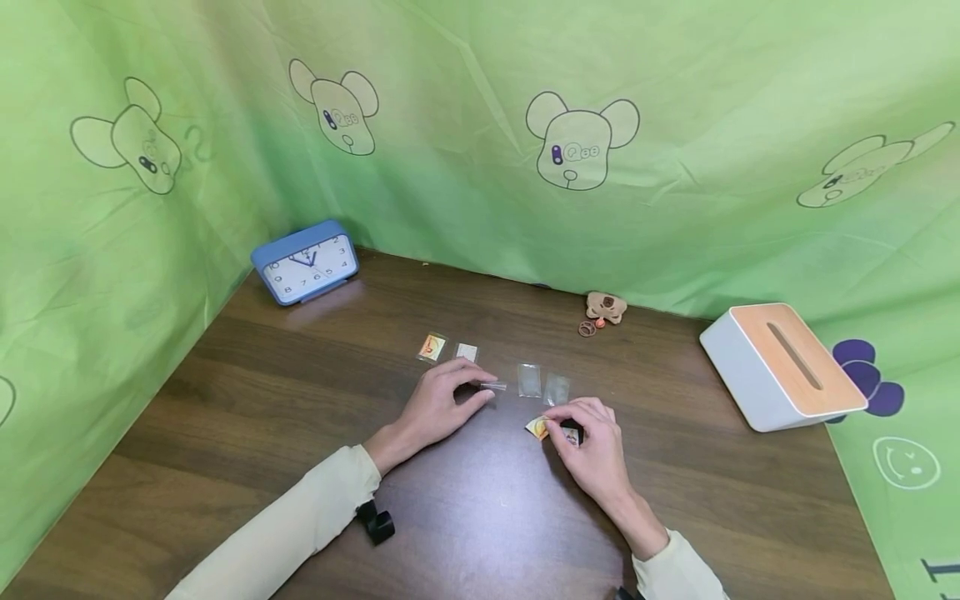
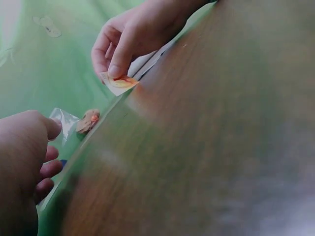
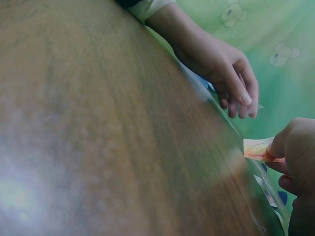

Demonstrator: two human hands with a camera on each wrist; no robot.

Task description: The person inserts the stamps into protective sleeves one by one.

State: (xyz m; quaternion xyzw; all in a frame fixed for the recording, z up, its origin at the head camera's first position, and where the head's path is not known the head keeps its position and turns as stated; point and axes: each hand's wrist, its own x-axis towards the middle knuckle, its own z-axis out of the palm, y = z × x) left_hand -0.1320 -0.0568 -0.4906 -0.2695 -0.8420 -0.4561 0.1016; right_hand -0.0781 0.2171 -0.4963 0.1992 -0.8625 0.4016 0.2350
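Observation:
My left hand [image 1: 438,402] pinches a small clear plastic bag [image 1: 494,386] between thumb and fingers, a little above the table; the left wrist view shows the bag [image 2: 64,122] poking out past the thumb. My right hand [image 1: 597,444] holds a small card [image 1: 537,427] with a yellow and orange picture by its edge, thumb against it. Below that hand a second small card [image 1: 572,436] lies partly hidden on the table. Two clear bags [image 1: 528,380] lie between and beyond the hands. Past my left hand are a bagged orange card [image 1: 431,347] and a bagged white card [image 1: 467,352].
A blue clock [image 1: 309,262] stands at the back left of the wooden table [image 1: 247,417]. A tissue box [image 1: 783,367] with a wooden lid sits at the right. Near the green curtain [image 1: 465,167] lies a brown bear-shaped trinket [image 1: 606,307] with a ring.

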